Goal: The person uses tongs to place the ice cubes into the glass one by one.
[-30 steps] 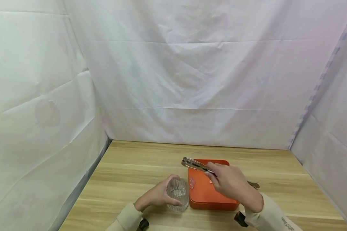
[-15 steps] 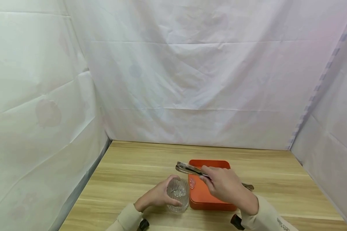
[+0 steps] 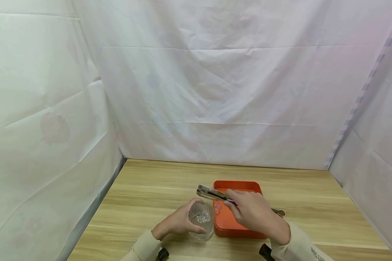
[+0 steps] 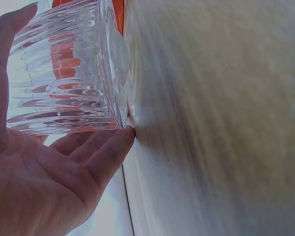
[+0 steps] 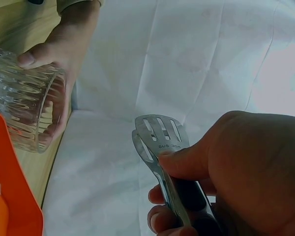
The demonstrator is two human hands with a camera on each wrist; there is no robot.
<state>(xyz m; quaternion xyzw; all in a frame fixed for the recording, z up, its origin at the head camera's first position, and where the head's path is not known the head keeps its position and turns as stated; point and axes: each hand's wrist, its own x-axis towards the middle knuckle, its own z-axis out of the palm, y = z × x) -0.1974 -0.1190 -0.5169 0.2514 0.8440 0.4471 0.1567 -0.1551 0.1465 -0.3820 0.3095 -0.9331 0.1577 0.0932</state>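
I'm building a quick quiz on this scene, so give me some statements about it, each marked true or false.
1. The left hand holds the ribbed glass. True.
2. The glass lies on its side. False: it stands upright.
3. The right hand grips metal tongs. True.
4. A clear piece lies in the orange box. True.
5. The tongs' ends are inside the glass. False: they are in the air outside it.

The box (image 3: pixel 230 222) is orange; beside it stands a clear, ribbed glass (image 3: pixel 206 222), near it silver-and-black tongs (image 3: pixel 213 194), beneath it a yellow-brown, wood-grained desk (image 3: pixel 150 195).
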